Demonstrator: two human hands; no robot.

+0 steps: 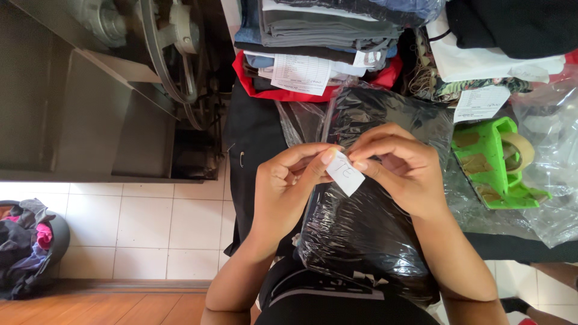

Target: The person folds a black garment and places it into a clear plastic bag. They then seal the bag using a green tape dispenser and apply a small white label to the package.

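Head view, looking down: left hand point(288, 180) and right hand point(402, 165) raised together over a black garment sealed in a clear plastic bag point(367, 229); fingertips of both pressed onto a small white paper label point(346, 173), pinching it between thumb and forefinger from either side; label tilted, hand-marked, hanging just above the upper part of the bag; bag resting on the lap, near the front edge of the bench.

Toward the right edge of the bench: a green tape dispenser point(490, 165) carrying a roll of pale tape point(521, 150), lying on crumpled clear plastic sheeting point(554, 174), well apart from the right hand.

Along the far edge of the bench: a stack of folded clothes point(325, 27) in grey, blue and red, with a printed paper slip point(299, 73) tucked in at its front; beside it, toward the far right corner, dark and white folded garments point(506, 36) with a second slip point(480, 103) below.

Left of the bench: a grey metal machine with a wheel point(174, 54); below that, white floor tiles point(144, 222); at the lower left, a basket of mixed clothes point(30, 247).
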